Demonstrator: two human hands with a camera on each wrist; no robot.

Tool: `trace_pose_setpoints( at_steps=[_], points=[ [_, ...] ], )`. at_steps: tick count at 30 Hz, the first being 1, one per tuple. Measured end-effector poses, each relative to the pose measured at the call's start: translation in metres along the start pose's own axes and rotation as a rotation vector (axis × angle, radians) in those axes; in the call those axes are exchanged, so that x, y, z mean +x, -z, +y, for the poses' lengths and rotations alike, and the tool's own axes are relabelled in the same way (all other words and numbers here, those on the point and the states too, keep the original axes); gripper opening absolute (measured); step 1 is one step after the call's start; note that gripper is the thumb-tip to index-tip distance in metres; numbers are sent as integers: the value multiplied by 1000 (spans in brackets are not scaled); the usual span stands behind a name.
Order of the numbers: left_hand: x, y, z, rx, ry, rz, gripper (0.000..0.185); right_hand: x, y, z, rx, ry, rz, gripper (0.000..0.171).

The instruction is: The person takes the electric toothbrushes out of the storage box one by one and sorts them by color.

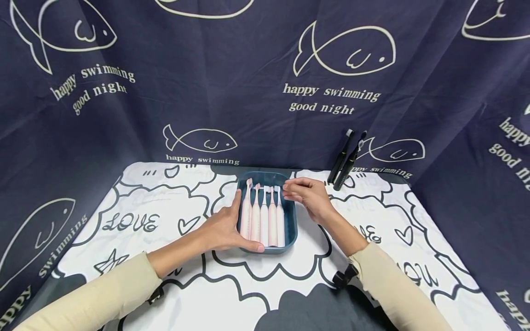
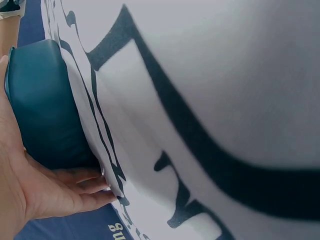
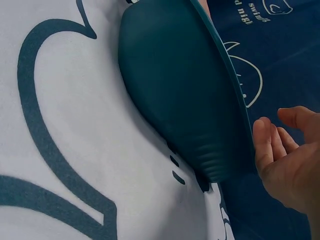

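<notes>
A dark teal rectangular plastic tray (image 1: 292, 232) sits mid-table on the white cartoon-print cloth (image 1: 165, 216), holding five pale pink electric toothbrushes (image 1: 263, 216) side by side. The left hand (image 1: 225, 227) rests against its left wall, fingers straight — thumb along the near rim. The right hand (image 1: 308, 195) hovers just above the tray's right rim, fingers relaxed, holding nothing. Two black electric toothbrushes (image 1: 343, 161) lean on the navy fish-print curtain (image 1: 265, 78) behind.
</notes>
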State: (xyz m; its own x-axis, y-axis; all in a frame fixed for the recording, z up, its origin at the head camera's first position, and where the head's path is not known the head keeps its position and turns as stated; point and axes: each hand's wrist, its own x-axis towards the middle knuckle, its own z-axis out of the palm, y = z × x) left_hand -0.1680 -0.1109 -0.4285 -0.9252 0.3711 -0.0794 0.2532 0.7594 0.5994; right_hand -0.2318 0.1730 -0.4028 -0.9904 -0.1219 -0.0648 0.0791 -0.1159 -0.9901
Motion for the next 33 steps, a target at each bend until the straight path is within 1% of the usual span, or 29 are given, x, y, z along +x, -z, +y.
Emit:
trace_pose_setpoints(
  at_steps=[2,5,9,16,21,25,33],
  points=[
    [0,0,0,1,-1,2,177,0,-1,0,-1,-6,3,30],
    [0,0,-1,-3,-1,4,177,-1,-3,-2,-2,-15,0,36],
    [0,-1,-1,-7,1,5,177,-1,-6,-5,-11,-26,-8,39],
    [-1,-1,-1,-4,8,5,178,0,-12,-4,-23,-6,-43,39],
    [0,-1,0,-6,11,7,178,0,-16,-3,-45,-19,-76,38],
    [1,-2,-1,-11,3,12,178,0,-20,-3,-94,-34,-86,39],
    [0,-2,-1,-12,1,5,177,-3,-27,-6,-203,-30,-90,40]
  ],
)
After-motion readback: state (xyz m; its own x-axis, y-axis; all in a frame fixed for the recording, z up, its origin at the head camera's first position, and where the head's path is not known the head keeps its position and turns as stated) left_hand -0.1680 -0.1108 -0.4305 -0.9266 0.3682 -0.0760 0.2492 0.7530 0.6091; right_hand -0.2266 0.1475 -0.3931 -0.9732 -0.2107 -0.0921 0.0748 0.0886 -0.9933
